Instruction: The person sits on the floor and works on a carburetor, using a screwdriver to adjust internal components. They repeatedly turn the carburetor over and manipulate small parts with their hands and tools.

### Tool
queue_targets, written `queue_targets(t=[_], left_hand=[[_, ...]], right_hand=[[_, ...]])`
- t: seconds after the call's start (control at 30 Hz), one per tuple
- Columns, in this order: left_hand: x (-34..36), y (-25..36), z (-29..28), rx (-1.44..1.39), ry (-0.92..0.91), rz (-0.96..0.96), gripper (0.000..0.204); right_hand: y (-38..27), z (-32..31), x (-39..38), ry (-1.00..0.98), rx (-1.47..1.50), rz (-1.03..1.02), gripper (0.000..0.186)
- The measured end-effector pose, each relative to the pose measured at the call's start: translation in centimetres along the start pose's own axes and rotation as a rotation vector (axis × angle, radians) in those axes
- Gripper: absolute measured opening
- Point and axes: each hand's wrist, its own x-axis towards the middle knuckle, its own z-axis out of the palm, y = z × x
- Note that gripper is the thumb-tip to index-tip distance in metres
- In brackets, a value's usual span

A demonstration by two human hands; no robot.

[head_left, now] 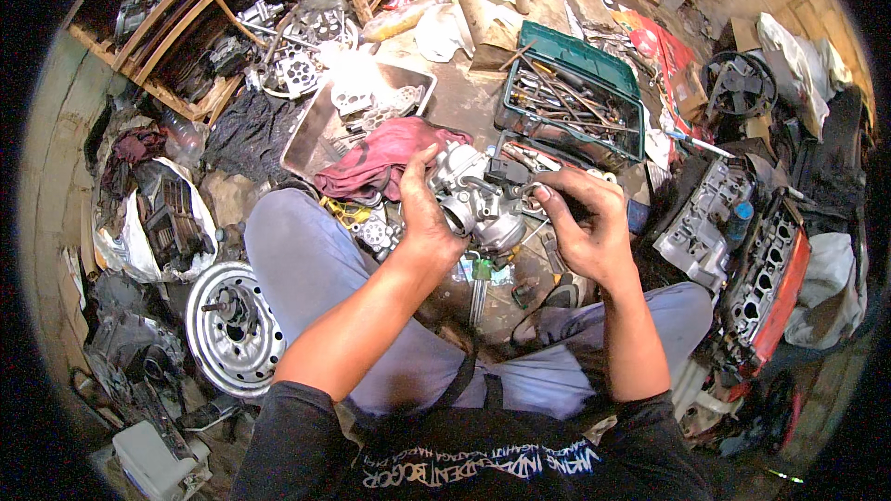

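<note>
My left hand point(427, 199) grips a silver cast-metal engine part point(497, 227) from its left side. It has a round opening, a rounded bowl-like body and a black housing point(509, 170) on its upper right. My right hand point(589, 221) is closed in a pinch at the part's right side, thumb against fingers. A small pale piece shows at those fingertips, too small to name. Below the part, a screwdriver with a green handle point(481, 269) lies on the floor between my legs. A red cloth point(371, 162) is bunched behind my left hand.
A metal tray point(302, 134) of parts stands beyond the cloth. The green toolbox point(640, 125) lies open with several tools in it. A wheel rim point(232, 329) is by my left knee; cylinder-head-like castings point(696, 223) lie at right. Wooden shelving point(176, 23) stands far left.
</note>
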Motion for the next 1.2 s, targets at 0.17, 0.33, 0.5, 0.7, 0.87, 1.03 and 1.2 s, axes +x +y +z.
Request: queue_targets(t=[0.17, 0.33, 0.5, 0.7, 0.87, 1.03, 1.2], left_hand=[[0.2, 0.4, -1.0, -0.033, -0.043, 0.024, 0.028], [0.2, 0.6, -1.2, -0.018, -0.040, -0.001, 0.030], [0.6, 0.8, -2.0, 0.007, -0.076, -0.005, 0.031], [0.5, 1.0, -1.7, -0.045, -0.069, 0.052, 0.032], [-0.3, 1.3, -1.3, -0.069, -0.051, 0.125, 0.029], [-1.0, 1.7, -1.2, -0.023, -0.047, 0.194, 0.026], [-0.5, 1.7, -1.7, -0.016, -0.049, 0.245, 0.026]], right_hand=[[-0.5, 0.4, 0.0, 0.018, -0.034, -0.050, 0.016], [-0.3, 0.1, 0.4, -0.034, -0.144, -0.182, 0.021], [-0.5, -0.4, 1.0, -0.086, -0.329, -0.304, 0.030], [-0.7, 0.8, 0.0, 0.030, -0.359, -0.290, 0.034], [-1.1, 2.0, -0.7, 0.080, -0.296, -0.200, 0.031], [-2.0, 2.6, -0.8, 0.088, -0.187, -0.157, 0.019], [-1.1, 3.3, -1.3, 0.121, -0.122, -0.156, 0.026]])
